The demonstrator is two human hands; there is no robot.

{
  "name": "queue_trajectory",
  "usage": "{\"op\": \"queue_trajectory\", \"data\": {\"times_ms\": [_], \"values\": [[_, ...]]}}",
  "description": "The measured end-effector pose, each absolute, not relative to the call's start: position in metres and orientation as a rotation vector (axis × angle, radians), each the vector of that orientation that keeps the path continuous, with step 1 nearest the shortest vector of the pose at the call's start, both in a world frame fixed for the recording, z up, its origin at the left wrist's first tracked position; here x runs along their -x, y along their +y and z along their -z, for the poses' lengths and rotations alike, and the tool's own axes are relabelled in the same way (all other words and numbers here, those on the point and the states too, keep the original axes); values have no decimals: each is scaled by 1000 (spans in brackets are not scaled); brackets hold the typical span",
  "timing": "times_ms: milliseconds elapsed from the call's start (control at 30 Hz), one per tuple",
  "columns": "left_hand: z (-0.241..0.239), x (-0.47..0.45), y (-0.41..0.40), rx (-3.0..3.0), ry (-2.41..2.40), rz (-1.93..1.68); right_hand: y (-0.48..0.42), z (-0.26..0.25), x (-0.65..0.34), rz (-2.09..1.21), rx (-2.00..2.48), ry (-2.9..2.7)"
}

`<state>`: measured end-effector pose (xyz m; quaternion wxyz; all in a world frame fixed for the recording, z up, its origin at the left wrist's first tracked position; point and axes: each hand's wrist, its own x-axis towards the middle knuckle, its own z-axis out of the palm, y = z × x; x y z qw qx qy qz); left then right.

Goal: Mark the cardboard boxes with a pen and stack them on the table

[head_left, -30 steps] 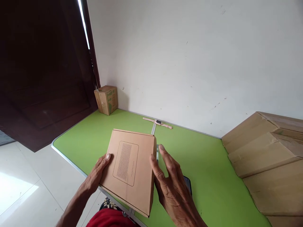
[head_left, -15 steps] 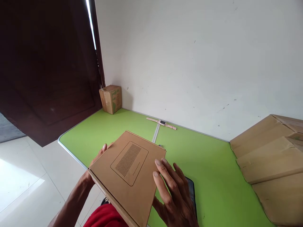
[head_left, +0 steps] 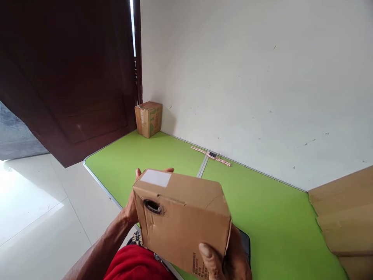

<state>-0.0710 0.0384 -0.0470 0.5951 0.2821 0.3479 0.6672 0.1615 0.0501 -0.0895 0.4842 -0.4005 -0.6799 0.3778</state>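
Note:
A brown cardboard box (head_left: pixel 180 225) is held up above the near side of the green table. Its facing side has a dark-rimmed oval hole near the left corner and small dark print low on the right; a white label sits on its top edge face. My left hand (head_left: pixel 134 202) grips the box's left end, most fingers hidden behind it. With the thumb on the facing side, my right hand (head_left: pixel 224 256) clasps the lower right corner, its other fingers largely behind the box. A dark flat object (head_left: pixel 244 243) lies on the table, partly covered by my right hand.
On the green table (head_left: pixel 276 210), a pink-strapped smartwatch (head_left: pixel 212 155) lies near the wall. A small taped carton (head_left: pixel 148 118) stands at the far left corner beside the dark door (head_left: pixel 72 77). Brown cardboard (head_left: pixel 344 210) occupies the right side.
The box has been turned, so the side with the oval hole faces me instead of the printed pattern. My right hand has gone from open fingers near its edge to gripping its corner.

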Motion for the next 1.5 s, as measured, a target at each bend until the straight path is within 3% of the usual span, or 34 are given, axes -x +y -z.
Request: {"op": "queue_trajectory", "data": {"times_ms": [300,533,600,767,867,1367,1500], "values": [[53,64,20,-957,1018,-1539,62,107,-163,-1605,1229,-1088],[46,73,21,-981,1253,-1489,54,120,-159,-1701,1252,-1216],[50,73,20,-981,1356,-1396,51,119,-157,-1600,1299,-1314],[72,60,11,-1097,1434,-1124,52,127,-152,-783,1358,-1632],[84,53,3,-1102,1432,-1030,50,130,-148,-496,1283,-1805],[85,49,-2,-1271,1690,-899,26,104,-111,-374,1517,-2054],[88,53,-5,-1278,1634,-873,31,100,-123,-520,1474,-2091]]}}
